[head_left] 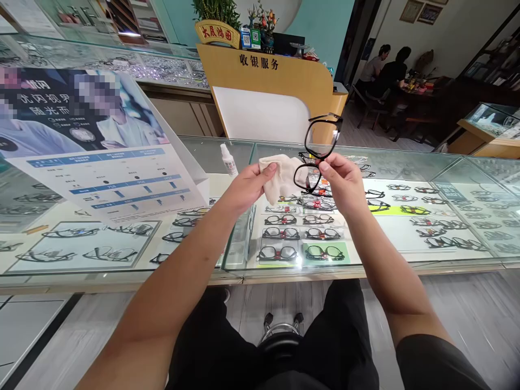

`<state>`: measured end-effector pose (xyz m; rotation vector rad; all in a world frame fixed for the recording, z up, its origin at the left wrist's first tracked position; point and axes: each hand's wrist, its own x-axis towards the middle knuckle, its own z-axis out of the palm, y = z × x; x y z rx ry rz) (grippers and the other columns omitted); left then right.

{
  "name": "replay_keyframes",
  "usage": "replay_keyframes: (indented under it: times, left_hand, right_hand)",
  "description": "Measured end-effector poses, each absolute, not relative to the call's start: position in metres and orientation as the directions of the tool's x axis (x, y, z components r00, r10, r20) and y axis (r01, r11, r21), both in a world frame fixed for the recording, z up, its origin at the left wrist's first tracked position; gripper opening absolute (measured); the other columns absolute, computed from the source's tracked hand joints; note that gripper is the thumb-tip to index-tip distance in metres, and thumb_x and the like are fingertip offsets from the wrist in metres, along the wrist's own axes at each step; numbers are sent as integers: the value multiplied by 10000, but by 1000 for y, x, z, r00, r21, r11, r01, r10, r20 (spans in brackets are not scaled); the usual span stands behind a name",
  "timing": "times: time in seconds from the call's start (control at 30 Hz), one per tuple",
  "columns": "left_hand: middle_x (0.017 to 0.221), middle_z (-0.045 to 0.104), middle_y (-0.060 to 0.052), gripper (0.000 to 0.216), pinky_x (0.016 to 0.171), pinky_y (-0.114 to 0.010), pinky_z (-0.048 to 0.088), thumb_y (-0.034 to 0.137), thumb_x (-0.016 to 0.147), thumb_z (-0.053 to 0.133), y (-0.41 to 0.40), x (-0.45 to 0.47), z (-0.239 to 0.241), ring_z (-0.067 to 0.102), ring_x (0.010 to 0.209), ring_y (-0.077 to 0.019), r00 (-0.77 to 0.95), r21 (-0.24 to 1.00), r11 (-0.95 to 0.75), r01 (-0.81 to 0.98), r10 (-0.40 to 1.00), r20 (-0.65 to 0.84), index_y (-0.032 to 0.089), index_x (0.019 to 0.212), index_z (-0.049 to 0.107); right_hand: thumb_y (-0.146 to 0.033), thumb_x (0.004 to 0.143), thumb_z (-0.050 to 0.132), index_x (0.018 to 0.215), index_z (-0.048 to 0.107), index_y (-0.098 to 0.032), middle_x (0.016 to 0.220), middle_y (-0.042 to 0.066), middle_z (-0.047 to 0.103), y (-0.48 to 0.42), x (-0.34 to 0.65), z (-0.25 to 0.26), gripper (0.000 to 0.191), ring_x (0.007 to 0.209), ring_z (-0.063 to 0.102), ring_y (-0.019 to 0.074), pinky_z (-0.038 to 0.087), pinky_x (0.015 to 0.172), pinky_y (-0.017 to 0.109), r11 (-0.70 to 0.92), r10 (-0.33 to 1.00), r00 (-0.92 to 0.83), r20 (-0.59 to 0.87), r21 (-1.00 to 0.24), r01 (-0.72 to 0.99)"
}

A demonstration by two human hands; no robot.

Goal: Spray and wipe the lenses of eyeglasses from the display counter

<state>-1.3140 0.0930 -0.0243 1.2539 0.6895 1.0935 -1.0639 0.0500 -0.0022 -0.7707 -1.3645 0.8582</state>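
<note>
My right hand (341, 181) pinches a pair of black-framed glasses (320, 149) by the lower lens rim and holds them upright above the glass counter. My left hand (249, 184) grips a pale cleaning cloth (284, 176), which touches the lower lens of the glasses. Both hands hover over the glass display case (406, 260), in front of my chest.
A small white spray bottle (228, 160) stands on the counter behind my left hand. A large printed sign (101, 162) leans at the left. Rows of spectacle frames (300, 233) lie under the glass. A yellow cashier desk (268, 81) stands behind; two people (385, 67) sit far right.
</note>
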Motion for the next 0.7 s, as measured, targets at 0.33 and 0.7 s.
replay_keyframes:
  times: [0.33,0.7]
  left_hand:
    - [626,685,-55,730,664,-327,494,900,905,760,85,-1315,-23,636,634,-182,562,984,-176,-20,812,157,207,686,699]
    - [731,719,-32,651,610,-303,469,836,861,862,75,-1303,-21,637,647,-172,574,987,-159,-10,808,136,196,910,754]
  right_hand:
    - [-725,712,1028,825,738,-260,912,7,690,49,-1080,-8,560,920,606,188,512,853,320,264,956,-72,283,-945,-194]
    - [-732,616,1057,847,711,-263,924,-3,704,49,-1086,-10,626,876,586,178,508,825,318,204,975,-33,218,-950,-237]
